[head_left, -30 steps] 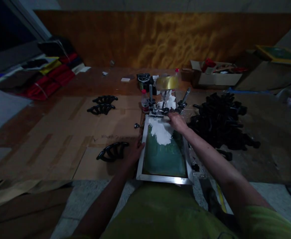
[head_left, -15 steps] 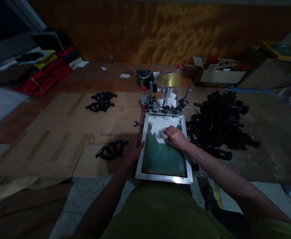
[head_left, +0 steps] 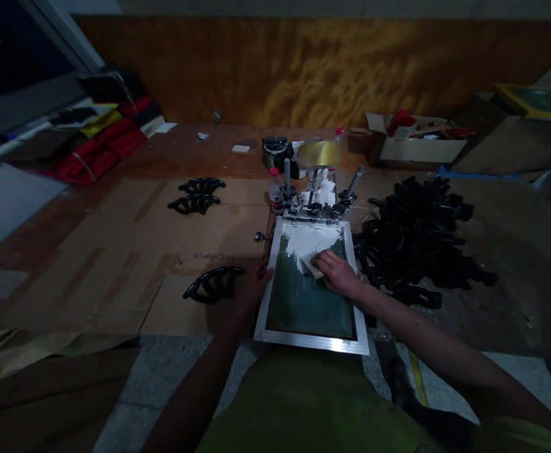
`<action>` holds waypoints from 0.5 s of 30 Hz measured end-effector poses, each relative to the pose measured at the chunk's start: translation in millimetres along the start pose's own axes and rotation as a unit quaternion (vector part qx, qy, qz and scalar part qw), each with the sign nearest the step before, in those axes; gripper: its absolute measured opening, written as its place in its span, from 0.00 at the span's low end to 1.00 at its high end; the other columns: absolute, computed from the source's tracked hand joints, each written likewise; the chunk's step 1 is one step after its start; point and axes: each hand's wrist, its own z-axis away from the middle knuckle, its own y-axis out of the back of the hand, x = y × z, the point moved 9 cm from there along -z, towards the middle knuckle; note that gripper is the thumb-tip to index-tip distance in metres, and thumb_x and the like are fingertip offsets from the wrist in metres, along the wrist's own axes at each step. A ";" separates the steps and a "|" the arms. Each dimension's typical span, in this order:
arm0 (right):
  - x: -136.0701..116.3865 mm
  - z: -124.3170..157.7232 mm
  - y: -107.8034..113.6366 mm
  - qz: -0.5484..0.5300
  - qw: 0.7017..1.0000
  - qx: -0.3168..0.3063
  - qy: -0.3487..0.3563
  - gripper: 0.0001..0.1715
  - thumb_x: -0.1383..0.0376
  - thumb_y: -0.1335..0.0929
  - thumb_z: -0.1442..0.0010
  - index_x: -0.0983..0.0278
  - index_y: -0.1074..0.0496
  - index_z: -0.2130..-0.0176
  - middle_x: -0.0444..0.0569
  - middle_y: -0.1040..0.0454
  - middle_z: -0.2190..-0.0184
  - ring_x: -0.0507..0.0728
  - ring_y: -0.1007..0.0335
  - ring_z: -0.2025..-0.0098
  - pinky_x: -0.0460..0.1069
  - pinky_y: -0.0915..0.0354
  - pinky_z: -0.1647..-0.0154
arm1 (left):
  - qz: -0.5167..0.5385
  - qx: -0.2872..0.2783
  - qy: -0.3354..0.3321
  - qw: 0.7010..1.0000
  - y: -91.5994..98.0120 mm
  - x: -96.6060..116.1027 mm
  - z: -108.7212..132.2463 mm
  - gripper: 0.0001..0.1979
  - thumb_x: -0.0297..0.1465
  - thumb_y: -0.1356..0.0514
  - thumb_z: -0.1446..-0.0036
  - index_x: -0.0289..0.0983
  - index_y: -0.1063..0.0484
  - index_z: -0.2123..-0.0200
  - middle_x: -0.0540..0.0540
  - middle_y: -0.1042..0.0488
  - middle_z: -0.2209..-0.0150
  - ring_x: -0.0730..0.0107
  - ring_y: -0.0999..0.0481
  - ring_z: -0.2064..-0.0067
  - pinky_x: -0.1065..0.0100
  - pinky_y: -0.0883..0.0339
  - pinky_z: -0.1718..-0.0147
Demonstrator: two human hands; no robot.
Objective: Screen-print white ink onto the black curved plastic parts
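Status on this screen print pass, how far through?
Done: three black parts lie on the cardboard. In hand: right hand holds a scraper mid-screen, white ink covering the far end; left hand grips the frame. Left: the near mesh is bare green, and a pile of black parts sits to the right.

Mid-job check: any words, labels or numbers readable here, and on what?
Nothing is legible.
Cardboard sheet: dark handwritten scrawl, too blurred to read.
Small red-capped bottle: label too small.
Black tin: label too blurred.
Scraper in right hand: no marking visible.
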 end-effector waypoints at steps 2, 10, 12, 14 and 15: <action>5.3 -1.8 6.8 -0.014 1.000 -0.007 -0.007 0.13 0.73 0.36 0.41 0.66 0.26 0.57 0.56 0.27 0.61 0.61 0.35 0.55 0.53 0.38 0.52 | 0.006 -0.006 -0.006 1.000 -0.1 -0.6 -0.9 0.26 0.38 0.40 0.43 0.33 0.30 0.43 0.39 0.21 0.50 0.58 0.21 0.52 0.59 0.27 0.51; 101.5 -63.6 77.8 0.066 0.965 0.059 -0.246 0.33 0.61 0.33 0.37 0.56 0.39 0.34 0.53 0.25 0.53 0.61 0.28 0.55 0.51 0.35 0.56 | -0.020 0.010 -0.063 0.998 27.7 49.6 8.9 0.25 0.49 0.46 0.40 0.39 0.26 0.48 0.44 0.22 0.49 0.58 0.25 0.46 0.58 0.31 0.47; 127.5 -43.4 104.8 0.069 0.945 0.138 -0.288 0.30 0.61 0.34 0.36 0.59 0.36 0.36 0.53 0.24 0.53 0.61 0.27 0.56 0.52 0.35 0.56 | -0.013 0.008 -0.094 0.995 33.1 75.4 7.0 0.25 0.50 0.50 0.37 0.39 0.23 0.53 0.44 0.22 0.50 0.58 0.26 0.46 0.59 0.32 0.45; 152.6 -6.0 118.4 0.044 0.917 0.204 -0.340 0.23 0.62 0.37 0.35 0.64 0.31 0.42 0.54 0.23 0.57 0.61 0.27 0.58 0.53 0.34 0.56 | 0.052 0.010 -0.121 0.991 36.1 101.2 1.0 0.27 0.52 0.52 0.37 0.39 0.24 0.56 0.43 0.21 0.54 0.60 0.23 0.51 0.59 0.30 0.48; 162.1 13.1 115.5 0.025 0.907 0.212 -0.363 0.21 0.63 0.38 0.35 0.65 0.29 0.46 0.54 0.23 0.59 0.61 0.27 0.59 0.53 0.34 0.57 | 0.099 0.007 -0.137 0.986 36.2 114.4 -2.8 0.27 0.52 0.51 0.37 0.38 0.25 0.55 0.42 0.21 0.56 0.61 0.23 0.53 0.59 0.29 0.51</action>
